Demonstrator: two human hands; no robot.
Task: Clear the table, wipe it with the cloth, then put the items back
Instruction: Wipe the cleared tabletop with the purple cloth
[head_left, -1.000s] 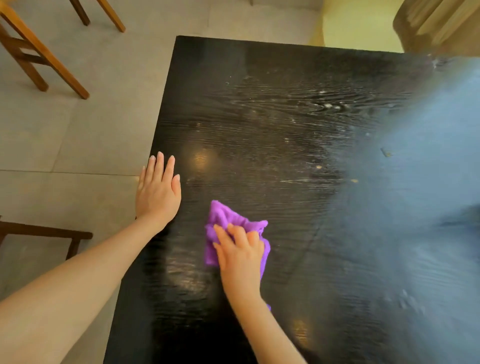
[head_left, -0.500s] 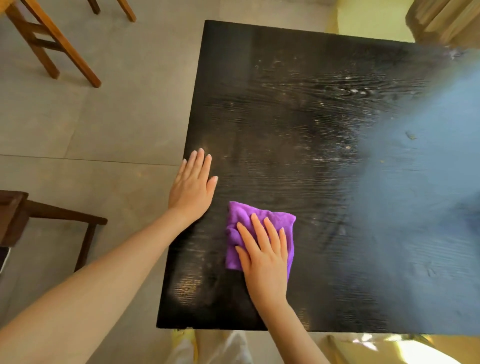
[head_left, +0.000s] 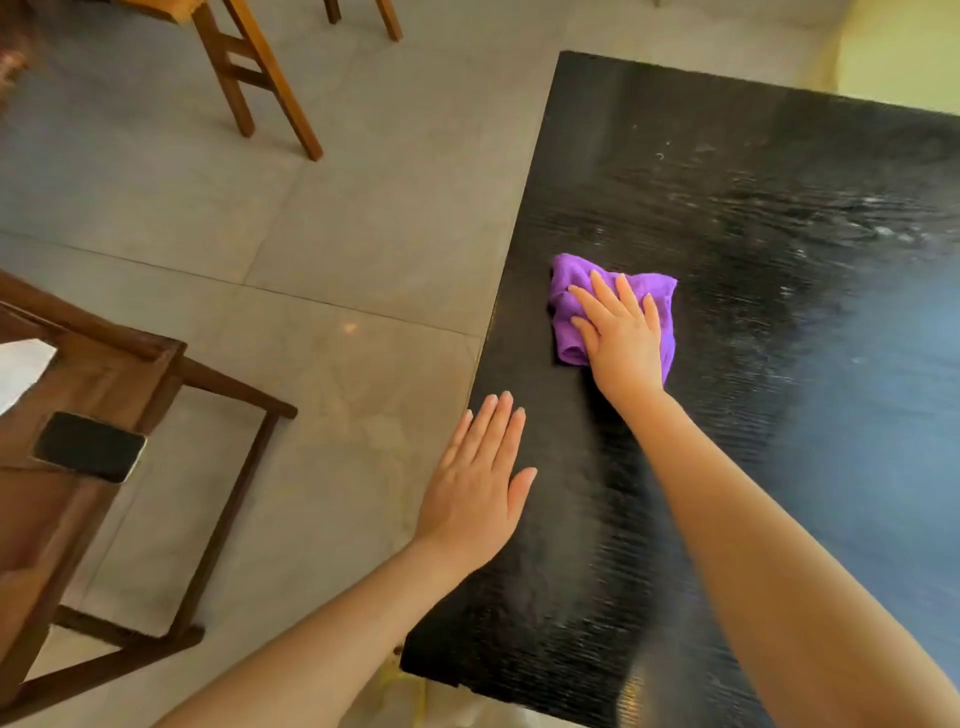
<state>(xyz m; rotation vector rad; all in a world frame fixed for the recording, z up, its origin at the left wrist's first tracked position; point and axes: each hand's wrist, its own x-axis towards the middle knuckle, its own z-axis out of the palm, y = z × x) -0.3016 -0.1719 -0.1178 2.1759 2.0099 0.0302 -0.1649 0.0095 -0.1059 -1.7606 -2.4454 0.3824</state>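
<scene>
A black wood-grain table (head_left: 753, 234) fills the right side of the head view, with pale specks and smears on its far part. A crumpled purple cloth (head_left: 571, 291) lies near the table's left edge. My right hand (head_left: 621, 335) presses flat on the cloth, fingers spread over it. My left hand (head_left: 480, 486) rests flat on the table's left edge nearer to me, fingers together, holding nothing.
A dark wooden chair (head_left: 119, 415) stands to the left with a black phone (head_left: 88, 447) and a white sheet (head_left: 21, 369) on its seat. Lighter wooden chair legs (head_left: 260, 78) stand at the top left on the grey tiled floor (head_left: 363, 234).
My right hand has pushed the cloth away from me and closer to the table's left edge. The view has swung left, bringing the chair with the phone into sight.
</scene>
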